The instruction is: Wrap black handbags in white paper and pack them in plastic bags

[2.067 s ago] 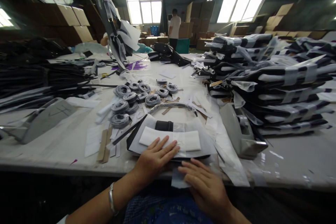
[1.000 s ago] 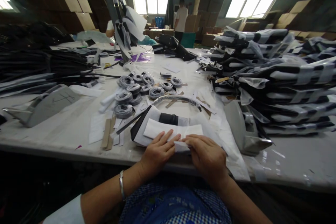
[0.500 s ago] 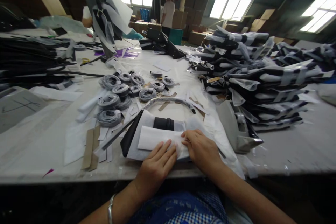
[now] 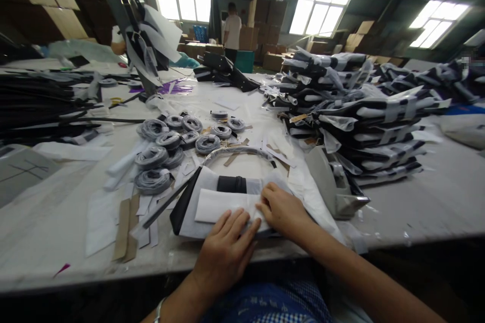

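Observation:
A black handbag (image 4: 182, 208) lies on the table in front of me, its face covered with pale wrapping. Its arched handle (image 4: 239, 150), wrapped in clear film, points away from me. Across the bag is a folded white sheet (image 4: 219, 205), below a black band (image 4: 232, 184). My left hand (image 4: 223, 252) presses on the sheet's lower edge with fingers stretched out. At the sheet's right end, my right hand (image 4: 282, 212) has its fingers curled and thumb and forefinger pinched at the wrapping. What exactly lies between those fingertips is partly hidden.
A grey tape dispenser (image 4: 329, 181) stands right of the bag. Behind it rises a stack of wrapped black bags (image 4: 364, 116). Wrapped coiled straps (image 4: 153, 180) and brown card strips (image 4: 123, 229) lie to the left. A person (image 4: 232, 33) stands at the back.
The camera view has shifted slightly, so the scene sits lower and further left. My right thumb has moved in at the sheet's end. My left hand still presses on the sheet.

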The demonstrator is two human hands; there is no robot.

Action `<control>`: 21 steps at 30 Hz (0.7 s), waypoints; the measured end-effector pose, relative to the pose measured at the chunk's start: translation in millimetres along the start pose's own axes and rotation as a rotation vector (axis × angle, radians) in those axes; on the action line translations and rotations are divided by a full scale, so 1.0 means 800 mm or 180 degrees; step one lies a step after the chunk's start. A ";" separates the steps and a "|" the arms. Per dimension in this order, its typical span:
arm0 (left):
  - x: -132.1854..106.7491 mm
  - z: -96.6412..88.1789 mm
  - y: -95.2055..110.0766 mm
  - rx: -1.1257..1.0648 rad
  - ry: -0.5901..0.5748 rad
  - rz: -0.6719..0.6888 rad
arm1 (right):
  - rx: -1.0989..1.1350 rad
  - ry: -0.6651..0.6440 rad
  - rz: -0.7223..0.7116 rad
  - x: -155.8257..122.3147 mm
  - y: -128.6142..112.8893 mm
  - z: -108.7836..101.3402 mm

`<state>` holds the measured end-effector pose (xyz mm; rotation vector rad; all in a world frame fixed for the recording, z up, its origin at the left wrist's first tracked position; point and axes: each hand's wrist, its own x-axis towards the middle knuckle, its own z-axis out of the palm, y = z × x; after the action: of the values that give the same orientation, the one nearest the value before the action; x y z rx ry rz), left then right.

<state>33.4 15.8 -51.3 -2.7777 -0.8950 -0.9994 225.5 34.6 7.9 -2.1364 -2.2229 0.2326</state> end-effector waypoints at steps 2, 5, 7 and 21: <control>-0.001 0.003 0.000 0.0093 0.0047 -0.0023 | -0.0049 0.0017 -0.0078 0.003 0.002 0.000; -0.002 0.005 -0.001 0.0192 0.0013 0.0021 | -0.0062 0.0047 -0.0134 0.006 0.005 0.001; -0.002 0.005 -0.001 0.0240 -0.0029 0.0125 | -0.0049 0.0083 -0.0149 0.008 0.006 0.002; -0.002 0.008 -0.002 0.0348 -0.0056 0.0223 | 0.0741 0.1783 -0.0564 -0.045 0.091 -0.028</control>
<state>35.3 17.8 -57.9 -2.7104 -0.8221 -0.8893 302.3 3.2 21.9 -1.6183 -1.9252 -0.1023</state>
